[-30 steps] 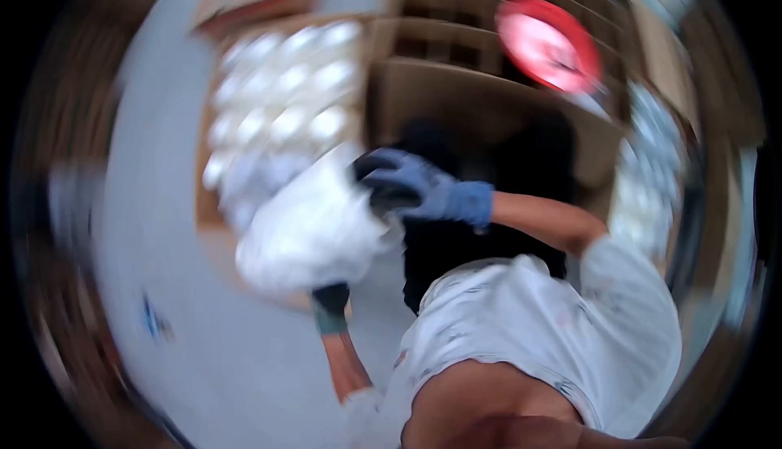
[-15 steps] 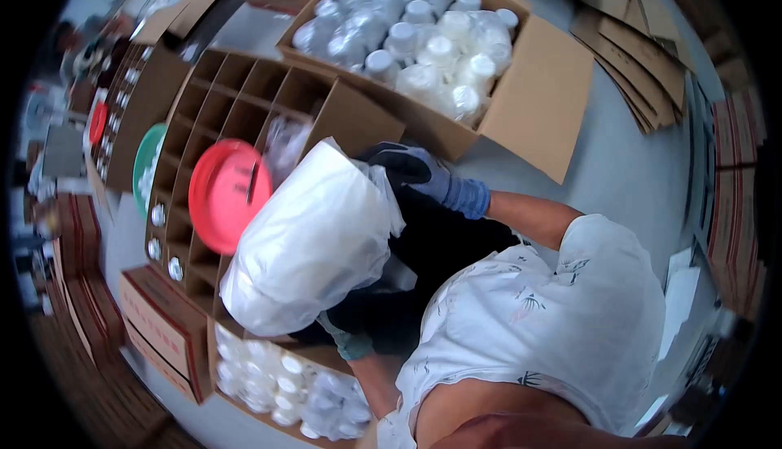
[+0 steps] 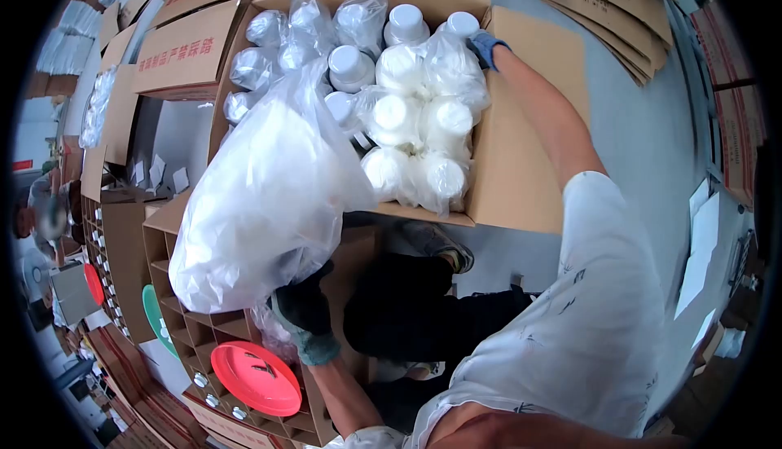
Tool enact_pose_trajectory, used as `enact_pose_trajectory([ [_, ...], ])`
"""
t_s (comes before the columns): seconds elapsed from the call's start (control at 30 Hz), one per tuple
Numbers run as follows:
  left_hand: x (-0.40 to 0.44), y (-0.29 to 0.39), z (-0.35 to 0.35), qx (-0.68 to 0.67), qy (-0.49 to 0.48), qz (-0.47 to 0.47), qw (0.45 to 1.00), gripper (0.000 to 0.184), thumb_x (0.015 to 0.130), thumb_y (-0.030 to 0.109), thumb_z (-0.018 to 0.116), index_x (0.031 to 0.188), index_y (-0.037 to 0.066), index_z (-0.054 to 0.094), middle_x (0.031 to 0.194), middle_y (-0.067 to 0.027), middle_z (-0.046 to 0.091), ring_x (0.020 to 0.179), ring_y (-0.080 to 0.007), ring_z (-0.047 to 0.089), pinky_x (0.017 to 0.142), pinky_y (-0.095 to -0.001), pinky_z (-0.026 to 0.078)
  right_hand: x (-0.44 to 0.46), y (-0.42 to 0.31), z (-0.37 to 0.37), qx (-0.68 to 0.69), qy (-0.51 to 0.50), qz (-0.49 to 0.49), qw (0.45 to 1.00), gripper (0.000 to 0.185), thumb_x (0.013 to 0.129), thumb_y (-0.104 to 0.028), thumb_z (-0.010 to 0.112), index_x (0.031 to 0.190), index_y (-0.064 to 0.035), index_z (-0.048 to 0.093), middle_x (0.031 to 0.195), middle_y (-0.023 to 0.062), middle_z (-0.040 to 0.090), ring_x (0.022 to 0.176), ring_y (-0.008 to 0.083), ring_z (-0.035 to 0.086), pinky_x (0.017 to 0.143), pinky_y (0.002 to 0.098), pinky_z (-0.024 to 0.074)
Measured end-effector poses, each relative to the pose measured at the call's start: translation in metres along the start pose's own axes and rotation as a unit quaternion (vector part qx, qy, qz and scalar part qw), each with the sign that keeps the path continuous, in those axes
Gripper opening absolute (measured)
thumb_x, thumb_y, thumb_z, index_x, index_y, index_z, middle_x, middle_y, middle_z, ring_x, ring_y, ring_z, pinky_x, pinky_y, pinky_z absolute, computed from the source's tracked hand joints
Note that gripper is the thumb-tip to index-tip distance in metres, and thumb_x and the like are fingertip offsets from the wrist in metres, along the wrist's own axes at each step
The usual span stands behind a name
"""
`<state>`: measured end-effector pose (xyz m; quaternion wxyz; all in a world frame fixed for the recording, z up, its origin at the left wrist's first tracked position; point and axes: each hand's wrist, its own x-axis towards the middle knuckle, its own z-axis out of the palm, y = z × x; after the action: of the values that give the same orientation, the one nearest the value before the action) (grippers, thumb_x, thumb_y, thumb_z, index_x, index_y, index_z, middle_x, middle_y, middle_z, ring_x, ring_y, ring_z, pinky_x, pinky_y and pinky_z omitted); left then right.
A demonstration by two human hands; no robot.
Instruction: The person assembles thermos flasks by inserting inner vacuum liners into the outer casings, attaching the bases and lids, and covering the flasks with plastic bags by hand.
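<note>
My left hand (image 3: pixel 301 310), in a dark glove with a grey-green cuff, grips the lower end of a big translucent plastic bag (image 3: pixel 261 196) full of white contents I cannot make out. The bag is tilted, and its upper end overlaps a cardboard box (image 3: pixel 529 123) of plastic-wrapped bottles. White bottles (image 3: pixel 393 119) stand on the box's right side, greyish ones (image 3: pixel 352 68) on the left and back. At the box's back right corner is my blue-gloved right hand (image 3: pixel 487 48), beside a capped bottle (image 3: pixel 462 25); its fingers are mostly hidden.
A divided carton (image 3: pixel 195 331) lies below the bag, with a red plastic lid or tray (image 3: pixel 257 377) holding small dark items. A green round container (image 3: pixel 159 319) stands beside it. Flattened cardboard (image 3: pixel 607 9) leans at upper right. A printed carton (image 3: pixel 183 50) is at upper left.
The bag has gone from in front of my body up over the bottle box's edge, still held by my left hand. My right hand left the bag for the box's back right corner. The view shifted.
</note>
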<state>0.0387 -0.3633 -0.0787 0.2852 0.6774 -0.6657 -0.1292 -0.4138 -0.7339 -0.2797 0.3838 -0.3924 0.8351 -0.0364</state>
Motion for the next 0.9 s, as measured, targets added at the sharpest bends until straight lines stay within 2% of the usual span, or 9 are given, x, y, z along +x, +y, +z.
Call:
enact_pose_trajectory([
  [0.07, 0.011, -0.01, 0.025, -0.04, 0.052, -0.035, 0.997, 0.02, 0.071, -0.001, 0.07, 0.091, 0.002, 0.07, 0.101, -0.0138, 0.067, 0.09, -0.0308, 0.064, 0.075, -0.0391, 0.052, 0.008, -0.009, 0.022, -0.057, -0.002, 0.024, 0.998, 0.024, 0.086, -0.024, 0.065, 0.103, -0.0066, 0.066, 0.085, 0.007, 0.066, 0.079, 0.0175, 0.064, 0.067, 0.0325, 0.0527],
  [0.1, 0.017, -0.009, 0.032, -0.371, 0.045, -0.16, 0.914, 0.021, 0.078, 0.002, 0.066, 0.099, 0.001, 0.067, 0.104, -0.0136, 0.066, 0.093, -0.0298, 0.064, 0.077, -0.0385, 0.054, 0.012, -0.014, 0.029, -0.068, -0.005, 0.029, 0.997, 0.024, 0.086, -0.024, 0.065, 0.103, -0.0067, 0.066, 0.086, 0.0072, 0.066, 0.08, 0.0179, 0.064, 0.067, 0.0331, 0.0528],
  [0.13, 0.023, -0.006, 0.039, -0.645, 0.129, -0.272, 0.703, 0.024, 0.085, 0.006, 0.061, 0.108, 0.0, 0.064, 0.108, -0.0134, 0.065, 0.096, -0.0288, 0.064, 0.079, -0.0379, 0.056, 0.015, -0.017, 0.032, -0.075, -0.009, 0.029, 0.997, 0.025, 0.086, -0.024, 0.065, 0.103, -0.0069, 0.065, 0.087, 0.0074, 0.066, 0.08, 0.0182, 0.064, 0.067, 0.0337, 0.0528],
  [0.2, 0.017, -0.019, 0.054, -0.374, 0.083, -0.167, 0.909, 0.029, 0.091, 0.013, 0.055, 0.116, 0.0, 0.059, 0.113, -0.0131, 0.062, 0.099, -0.0283, 0.064, 0.081, -0.039, 0.057, 0.017, -0.015, 0.031, -0.07, -0.016, 0.026, 0.997, 0.025, 0.086, -0.025, 0.065, 0.104, -0.0071, 0.065, 0.088, 0.0079, 0.065, 0.081, 0.0189, 0.063, 0.067, 0.0348, 0.053],
  [0.23, 0.015, -0.023, 0.059, -0.322, 0.062, -0.141, 0.934, 0.031, 0.093, 0.016, 0.052, 0.119, 0.0, 0.057, 0.114, -0.0129, 0.061, 0.1, -0.0279, 0.063, 0.081, -0.0397, 0.057, 0.017, -0.016, 0.029, -0.067, -0.019, 0.023, 0.997, 0.026, 0.086, -0.026, 0.065, 0.104, -0.0073, 0.064, 0.089, 0.0081, 0.065, 0.082, 0.0193, 0.063, 0.068, 0.0354, 0.053],
  [0.57, 0.019, -0.005, 0.062, -0.038, -0.004, 0.02, 0.999, 0.025, 0.079, 0.009, 0.069, 0.102, -0.001, 0.066, 0.105, -0.0126, 0.068, 0.098, -0.0257, 0.066, 0.078, -0.0379, 0.052, 0.015, -0.006, 0.025, 0.022, -0.068, -0.018, 0.997, 0.031, 0.084, -0.03, 0.067, 0.106, -0.0086, 0.061, 0.098, 0.0103, 0.062, 0.088, 0.0229, 0.061, 0.068, 0.0411, 0.0536],
  [0.67, 0.038, 0.014, 0.07, -0.317, -0.048, -0.102, 0.942, 0.028, 0.084, 0.015, 0.062, 0.107, -0.001, 0.063, 0.107, -0.0159, 0.066, 0.097, -0.0326, 0.066, 0.083, -0.041, 0.053, 0.009, 0.003, 0.004, 0.156, -0.142, -0.067, 0.975, 0.033, 0.084, -0.031, 0.067, 0.107, -0.009, 0.06, 0.101, 0.011, 0.061, 0.09, 0.0239, 0.06, 0.069, 0.0428, 0.0538],
  [0.73, 0.061, 0.024, 0.082, -0.557, -0.08, -0.23, 0.794, 0.032, 0.088, 0.02, 0.056, 0.111, -0.002, 0.06, 0.109, -0.0187, 0.065, 0.098, -0.0372, 0.065, 0.086, -0.0441, 0.053, 0.001, 0.006, -0.021, 0.254, -0.176, -0.117, 0.944, 0.034, 0.083, -0.032, 0.067, 0.107, -0.0092, 0.059, 0.102, 0.0114, 0.061, 0.091, 0.0246, 0.06, 0.069, 0.044, 0.0539],
  [0.9, 0.144, 0.042, 0.163, -0.693, -0.16, -0.298, 0.636, 0.039, 0.093, 0.021, 0.048, 0.119, -0.007, 0.051, 0.112, -0.0205, 0.062, 0.094, -0.0401, 0.065, 0.084, -0.0513, 0.054, -0.102, 0.028, -0.123, 0.402, -0.06, -0.233, 0.883, 0.035, 0.086, -0.025, 0.069, 0.115, -0.0081, 0.057, 0.106, 0.0078, 0.06, 0.099, 0.0184, 0.059, 0.069, 0.037, 0.0553],
])
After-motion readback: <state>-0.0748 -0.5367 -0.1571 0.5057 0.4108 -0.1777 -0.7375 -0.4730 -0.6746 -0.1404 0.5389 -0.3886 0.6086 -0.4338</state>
